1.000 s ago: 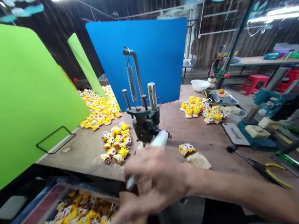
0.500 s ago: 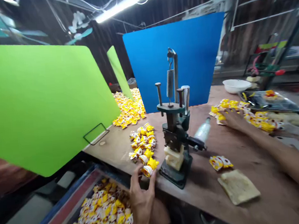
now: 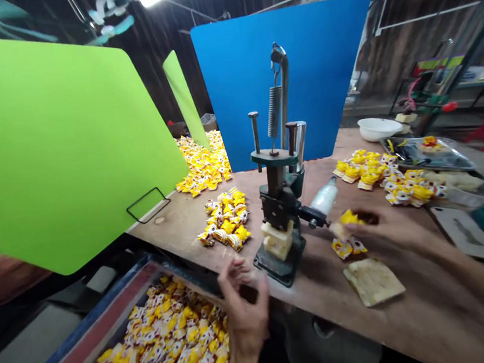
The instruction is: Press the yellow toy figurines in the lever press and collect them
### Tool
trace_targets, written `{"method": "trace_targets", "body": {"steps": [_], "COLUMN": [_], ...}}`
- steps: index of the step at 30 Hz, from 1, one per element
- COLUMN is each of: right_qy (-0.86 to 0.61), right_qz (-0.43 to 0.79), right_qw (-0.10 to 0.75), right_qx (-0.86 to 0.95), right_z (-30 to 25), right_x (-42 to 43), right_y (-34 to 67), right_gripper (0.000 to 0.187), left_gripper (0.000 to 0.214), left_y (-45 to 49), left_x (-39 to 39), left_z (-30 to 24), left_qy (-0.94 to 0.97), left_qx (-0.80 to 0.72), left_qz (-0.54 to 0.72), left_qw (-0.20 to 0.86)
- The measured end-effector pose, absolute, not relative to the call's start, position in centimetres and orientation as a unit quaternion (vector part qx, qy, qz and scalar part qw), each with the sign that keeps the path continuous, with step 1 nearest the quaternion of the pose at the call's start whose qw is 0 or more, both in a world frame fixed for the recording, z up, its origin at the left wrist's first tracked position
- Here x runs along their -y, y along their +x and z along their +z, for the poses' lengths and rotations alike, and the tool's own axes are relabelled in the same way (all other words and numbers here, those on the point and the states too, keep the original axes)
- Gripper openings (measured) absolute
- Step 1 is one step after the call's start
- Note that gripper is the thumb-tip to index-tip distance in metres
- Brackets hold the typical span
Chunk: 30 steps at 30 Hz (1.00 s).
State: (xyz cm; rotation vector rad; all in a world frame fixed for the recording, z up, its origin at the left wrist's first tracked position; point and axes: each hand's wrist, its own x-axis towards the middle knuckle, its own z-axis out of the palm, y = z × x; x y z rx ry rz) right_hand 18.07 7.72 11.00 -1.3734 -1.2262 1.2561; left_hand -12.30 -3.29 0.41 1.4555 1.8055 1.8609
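Station inventory, logged from my remote seat; every place is given from the hand press.

1. Hand press [image 3: 281, 212]: green cast frame, upright on the wooden table [image 3: 407, 325], with the return spring at the top. Its white-gripped lever [image 3: 324, 200] sticks out to the right. A pale block [image 3: 277, 240] sits under the ram.
2. Right hand [image 3: 385, 228]: just right of the press, below the lever tip. Thumb and fingers are pinched narrow on one yellow printed piece [image 3: 349, 217], which is held off the table.
3. Two loose pieces [image 3: 348, 247]: lying flat right of the press, directly under the held piece.
4. Pale pad [image 3: 373, 280]: flat on the table, right of the press and nearer to me.
5. Left hand [image 3: 244, 305]: in front of the press at the table's near edge, fingers curled close together. I cannot tell whether they hold anything.
6. Small pile [image 3: 226, 219]: the same yellow pieces, just left of the press.
7. Bin [image 3: 90, 341]: below the table edge, front-left of the press, and full of such pieces.
8. Large heap [image 3: 202, 165] behind and left of the press; sorted pile [image 3: 377, 175] well to its right.
9. Green board [image 3: 52, 147] to the left; blue board [image 3: 321, 73] behind.

My judgement is that this is the feeding step, with a single piece in transit beside the press. Seating it would call for a clear gap under the ram, fingers withdrawn, and a free hand on the lever.
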Motion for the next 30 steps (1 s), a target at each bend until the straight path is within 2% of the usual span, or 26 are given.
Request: {"method": "trace_targets", "body": {"steps": [2, 4, 6, 8, 12, 17, 20, 24, 27, 29, 30], "right_qy": [-0.487, -0.436, -0.425, -0.414, -0.42, -0.482, -0.471, -0.359, -0.307, -0.285, -0.268], "right_qz": [0.572, 0.612, 0.619, 0.619, 0.578, 0.555, 0.603, 0.692, 0.608, 0.496, 0.436], "right_qw": [0.348, 0.312, 0.328, 0.341, 0.371, 0.4, 0.479, 0.524, 0.591, 0.563, 0.526], "right_qx": [0.56, 0.582, 0.573, 0.574, 0.594, 0.547, 0.431, 0.343, 0.432, 0.597, 0.68], "right_z": [9.9, 8.8, 7.8, 7.0, 6.1, 6.3, 8.3, 15.6, 20.8, 21.3, 20.5], "right_x": [-5.8, -4.1, -3.0, -2.9, -4.3, -7.3, -11.3, -16.8, -16.0, -12.1, -9.4], "right_y": [16.6, 13.7, 10.7, 8.9, 10.1, 15.2, 16.7, 15.7, 12.7, 9.7, 8.0], "right_gripper": [0.043, 0.055, 0.06, 0.061, 0.062, 0.062, 0.055, 0.063, 0.065, 0.069, 0.069], "left_gripper": [0.095, 0.087, 0.06, 0.046, 0.044, 0.031, 0.046, 0.097, 0.108, 0.104, 0.095], "left_y": [-9.3, -7.5, -7.5, -8.8, -11.0, -9.3, -8.3, -7.4, -7.2, -7.4, -7.7], "left_x": [6.1, 7.5, 7.7, 6.7, 3.2, 0.1, -0.4, -1.5, -2.3, -2.4, -2.3], "left_z": [-0.1, -0.7, -1.0, -0.9, 0.1, 0.5, -0.1, -0.6, -0.4, 0.0, 0.3], "left_qy": [0.56, 0.59, 0.582, 0.555, 0.531, 0.51, 0.495, 0.491, 0.464, 0.452, 0.455], "left_qx": [-0.548, -0.521, -0.532, -0.569, -0.598, -0.613, -0.61, -0.59, -0.617, -0.651, -0.671], "left_qz": [0.605, 0.603, 0.608, 0.601, 0.594, 0.599, 0.61, 0.629, 0.621, 0.597, 0.572], "left_qw": [0.142, 0.13, 0.097, 0.085, 0.09, 0.081, 0.107, 0.122, 0.133, 0.128, 0.126]}}
